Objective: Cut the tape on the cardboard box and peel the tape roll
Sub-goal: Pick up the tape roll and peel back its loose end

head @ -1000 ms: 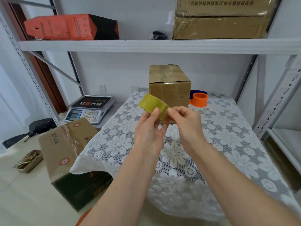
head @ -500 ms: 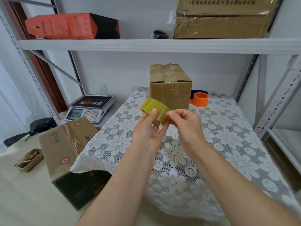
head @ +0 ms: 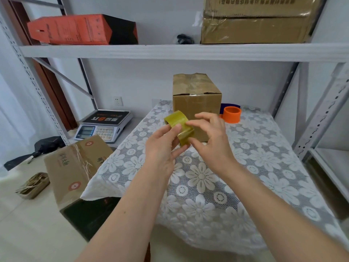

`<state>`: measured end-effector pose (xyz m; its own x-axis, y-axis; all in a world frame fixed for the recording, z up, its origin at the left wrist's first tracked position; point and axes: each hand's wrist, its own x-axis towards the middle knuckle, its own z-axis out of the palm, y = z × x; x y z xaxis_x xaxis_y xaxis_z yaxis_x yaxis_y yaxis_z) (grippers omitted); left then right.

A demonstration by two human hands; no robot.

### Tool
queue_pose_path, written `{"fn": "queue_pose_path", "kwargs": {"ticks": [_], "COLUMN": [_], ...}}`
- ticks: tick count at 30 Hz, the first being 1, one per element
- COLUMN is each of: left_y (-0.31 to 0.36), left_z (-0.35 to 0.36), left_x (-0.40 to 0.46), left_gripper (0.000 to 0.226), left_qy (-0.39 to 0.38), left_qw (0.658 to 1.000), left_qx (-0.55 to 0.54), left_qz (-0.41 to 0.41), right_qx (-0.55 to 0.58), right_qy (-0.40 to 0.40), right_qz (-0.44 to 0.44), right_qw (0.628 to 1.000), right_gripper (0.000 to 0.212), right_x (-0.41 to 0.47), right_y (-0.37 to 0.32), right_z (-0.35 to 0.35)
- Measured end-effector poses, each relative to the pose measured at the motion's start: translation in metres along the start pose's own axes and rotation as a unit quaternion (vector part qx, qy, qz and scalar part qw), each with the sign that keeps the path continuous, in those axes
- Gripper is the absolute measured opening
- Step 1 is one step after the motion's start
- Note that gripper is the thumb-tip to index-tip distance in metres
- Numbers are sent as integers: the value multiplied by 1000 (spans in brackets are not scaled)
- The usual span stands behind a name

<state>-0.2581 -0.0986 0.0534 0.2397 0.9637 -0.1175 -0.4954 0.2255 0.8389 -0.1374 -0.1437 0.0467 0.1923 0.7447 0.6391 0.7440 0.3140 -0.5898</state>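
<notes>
A yellowish-green tape roll [head: 179,125] hangs in the air over the middle of the table, gripped by my left hand [head: 161,148] with the thumb on its outer face. My right hand [head: 211,138] touches the roll's right side with its fingertips, the other fingers spread; whether it pinches a tape end I cannot tell. Behind the hands a brown cardboard box [head: 196,97] stands upright on the table [head: 264,167], with clear tape across its top.
An orange ring-shaped tool [head: 232,114] sits right of the box. A scale [head: 103,125] rests on a low shelf at left. A larger cardboard box [head: 75,167] leans beside the table on the floor. A shelf board [head: 170,51] with boxes runs overhead; metal uprights flank both sides.
Both hands and the roll have risen slightly toward the box. My right hand's fingers have spread apart and moved over the roll's right side.
</notes>
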Motion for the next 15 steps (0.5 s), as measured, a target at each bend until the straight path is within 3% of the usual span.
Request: {"fn": "queue_pose_path", "kwargs": {"ticks": [6,11,15], "left_y": [3,0,-2], "left_z": [1,2,3], "left_x": [0,0,2], "left_gripper": [7,21,17], "left_qy": [-28,-57,-38], "left_qw": [997,994,995], "left_qx": [66,50,62], "left_qz": [-30,-77,-72], "right_qx": [92,55,39], "right_qy": [3,-5,-38], "right_qz": [46,-11,-32], "right_qw": [995,998,998], "right_gripper": [6,1,4], "right_x": [3,-1,-1], "right_y": [2,3,3], "right_z": [-4,-2,-3]}}
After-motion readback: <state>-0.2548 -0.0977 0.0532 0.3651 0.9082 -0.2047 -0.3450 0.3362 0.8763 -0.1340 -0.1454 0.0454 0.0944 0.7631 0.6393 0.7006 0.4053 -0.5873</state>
